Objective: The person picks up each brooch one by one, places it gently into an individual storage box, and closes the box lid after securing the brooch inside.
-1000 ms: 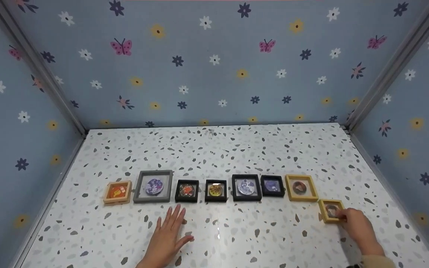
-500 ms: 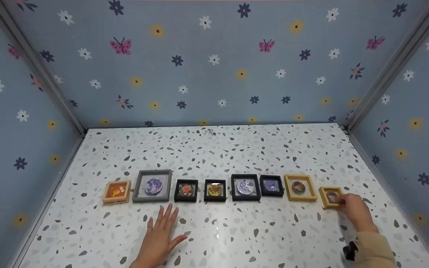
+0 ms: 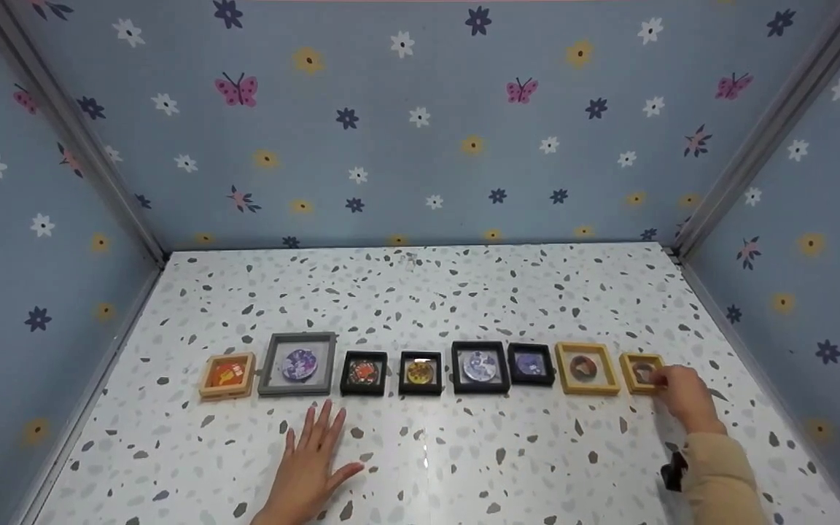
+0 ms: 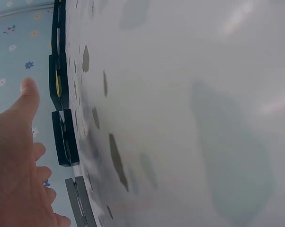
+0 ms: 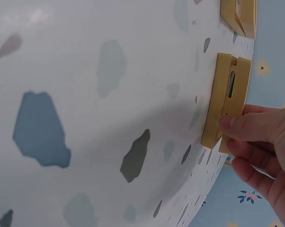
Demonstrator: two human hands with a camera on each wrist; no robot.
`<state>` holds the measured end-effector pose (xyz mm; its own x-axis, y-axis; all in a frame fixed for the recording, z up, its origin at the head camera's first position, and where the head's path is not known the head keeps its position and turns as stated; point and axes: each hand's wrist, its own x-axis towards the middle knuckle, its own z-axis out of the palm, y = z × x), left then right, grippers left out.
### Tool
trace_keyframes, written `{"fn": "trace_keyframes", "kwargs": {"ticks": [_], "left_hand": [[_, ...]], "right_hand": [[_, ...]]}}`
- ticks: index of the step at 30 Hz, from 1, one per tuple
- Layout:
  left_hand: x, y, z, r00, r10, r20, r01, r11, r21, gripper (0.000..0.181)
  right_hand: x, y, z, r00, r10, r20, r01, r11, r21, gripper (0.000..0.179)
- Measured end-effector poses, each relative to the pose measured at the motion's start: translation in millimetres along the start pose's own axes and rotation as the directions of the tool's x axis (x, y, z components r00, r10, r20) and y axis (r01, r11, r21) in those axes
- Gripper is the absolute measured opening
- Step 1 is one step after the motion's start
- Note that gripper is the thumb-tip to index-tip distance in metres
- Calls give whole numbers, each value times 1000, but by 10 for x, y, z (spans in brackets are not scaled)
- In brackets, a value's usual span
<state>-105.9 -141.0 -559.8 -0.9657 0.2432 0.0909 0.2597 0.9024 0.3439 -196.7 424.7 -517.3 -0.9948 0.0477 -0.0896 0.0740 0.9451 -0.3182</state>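
Observation:
My right hand (image 3: pixel 686 397) pinches the near right edge of a small yellow display frame (image 3: pixel 631 362) with a round brown piece inside. In the right wrist view, the thumb of my right hand (image 5: pixel 270 137) lies on the side of this yellow frame (image 5: pixel 221 90), and a gap shows between its two halves. Just left of it lies a larger yellow frame (image 3: pixel 589 389). My left hand (image 3: pixel 305 467) lies with fingers spread, below the grey frame (image 3: pixel 265 368) and a small black frame (image 3: pixel 363 391), touching neither. The left wrist view shows the left thumb (image 4: pixel 28 97) stretched out.
Farther along the row lie another small black frame (image 3: pixel 421 391), a larger black frame (image 3: pixel 480 389), a small dark frame (image 3: pixel 534 380) and an orange frame (image 3: pixel 227 396). The speckled white tabletop (image 3: pixel 420 299) meets flowered blue panels (image 3: pixel 420 160) at the back and sides.
My right hand has slid the small yellow frame away from me and slightly left, bringing it level with the row beside the larger yellow one. My left hand has shifted slightly left.

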Motion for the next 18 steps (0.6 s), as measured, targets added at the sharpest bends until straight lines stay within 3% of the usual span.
{"fn": "trace_keyframes", "kwargs": {"ticks": [8,10,14,16,18], "left_hand": [[-15,-13,-20,999,-3,-35,4,1000,18,80],[-19,-9,-27,999,-14,-33,15,1000,4,80],[-19,11,-41,999,-43,-28,42,999,-24,81],[-18,23,-47,998,-53,-35,53,998,-23,81],[-15,32,-51,997,-61,-47,60,998,-11,82]], "right_hand": [[-119,-182,58,987,-49,-156,43,998,-42,35],[-191,-261,80,972,-92,-214,85,996,-40,39],[-359,-442,125,918,-215,-334,210,976,-52,45],[-441,-534,158,913,-233,-335,228,972,-55,53],[-528,-627,194,933,-214,-290,212,976,-40,63]]}}
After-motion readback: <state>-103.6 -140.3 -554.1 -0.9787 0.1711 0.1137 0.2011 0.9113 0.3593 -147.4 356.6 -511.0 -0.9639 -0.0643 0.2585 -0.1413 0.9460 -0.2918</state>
